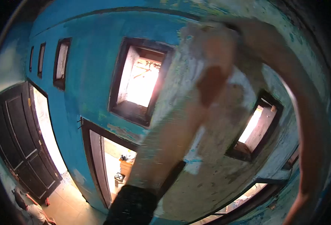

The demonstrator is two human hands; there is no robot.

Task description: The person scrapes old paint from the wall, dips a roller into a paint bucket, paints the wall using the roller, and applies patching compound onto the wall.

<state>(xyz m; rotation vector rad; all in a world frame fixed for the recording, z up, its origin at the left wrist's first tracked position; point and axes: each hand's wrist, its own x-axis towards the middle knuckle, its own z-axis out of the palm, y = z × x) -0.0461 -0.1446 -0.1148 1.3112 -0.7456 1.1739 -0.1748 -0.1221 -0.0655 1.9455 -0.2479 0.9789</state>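
Both my arms reach up to a wall (210, 165) with peeling blue and pale paint and bare grey-brown patches. My left hand (218, 43) is high on it, smeared by motion, and its forearm rises from a black band or sleeve (133, 204). Arching in from the right side, my right arm ends with my right hand (249, 32) close beside the left one. A small dark shape (231, 27) shows between the hands; whether it is a tool or a shadow I cannot tell. The fingers of both hands are too blurred to make out.
A dark-framed window (114, 86) opens left of my arms, a smaller one (276, 112) to the right. Below is a doorway (96, 150) with furniture beyond. A dark panelled door (21, 131) stands at far left. Another person (34, 210) is low at the left on the tiled floor (73, 198).
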